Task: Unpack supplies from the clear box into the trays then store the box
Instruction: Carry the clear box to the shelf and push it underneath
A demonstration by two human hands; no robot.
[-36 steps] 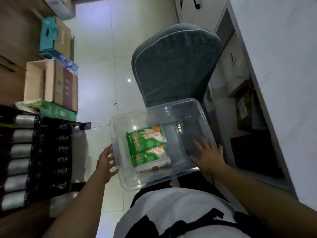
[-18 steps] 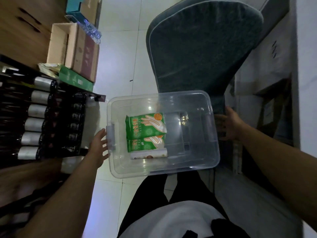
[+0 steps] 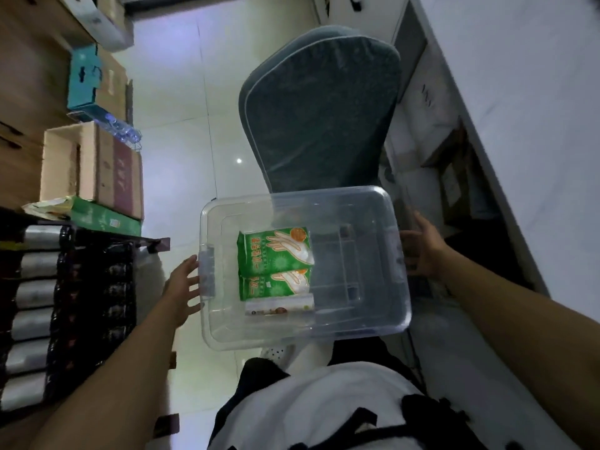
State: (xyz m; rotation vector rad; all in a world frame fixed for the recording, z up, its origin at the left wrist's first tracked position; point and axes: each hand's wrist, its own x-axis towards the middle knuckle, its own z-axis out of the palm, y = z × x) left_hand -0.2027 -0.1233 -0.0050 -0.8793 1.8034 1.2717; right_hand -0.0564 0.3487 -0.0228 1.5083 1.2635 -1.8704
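Note:
I hold a clear plastic box in front of my body, above the floor. My left hand grips its left end at the latch, and my right hand grips its right end. Inside, toward the left, lie two green glove packets and a small white packet below them. The right half of the box holds nothing. No trays are in view.
A dark green chair stands just beyond the box. A white counter runs along the right. On the left are cardboard boxes, a green box and a dark rack of silver rolls. Pale tiled floor lies between.
My right hand moved from the box's near right corner to its right end. The box went from tilted to level and square to me, and the view shifted.

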